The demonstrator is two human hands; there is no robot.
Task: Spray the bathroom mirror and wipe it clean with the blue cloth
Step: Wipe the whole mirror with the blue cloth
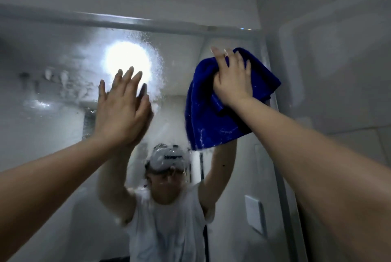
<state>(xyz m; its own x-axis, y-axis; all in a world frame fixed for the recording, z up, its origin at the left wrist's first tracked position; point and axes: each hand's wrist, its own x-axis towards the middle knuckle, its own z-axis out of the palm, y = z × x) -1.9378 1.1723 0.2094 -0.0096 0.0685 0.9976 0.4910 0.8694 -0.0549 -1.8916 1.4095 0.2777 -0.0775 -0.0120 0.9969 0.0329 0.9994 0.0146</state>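
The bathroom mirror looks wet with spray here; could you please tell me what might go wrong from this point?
1. The bare left hand seems to lie flat on the wet mirror, so it may leave prints.
2. The spray foam at upper left shows drips and could dry into streaks while the blue cloth, pressed by the right hand, sits near the right edge.

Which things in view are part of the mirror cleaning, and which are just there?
Job: mirror, spray foam on it, blue cloth, right hand pressing the cloth to the glass, left hand flat against it.
Just there: reflected ceiling light, white wall plate in the reflection, tiled wall.
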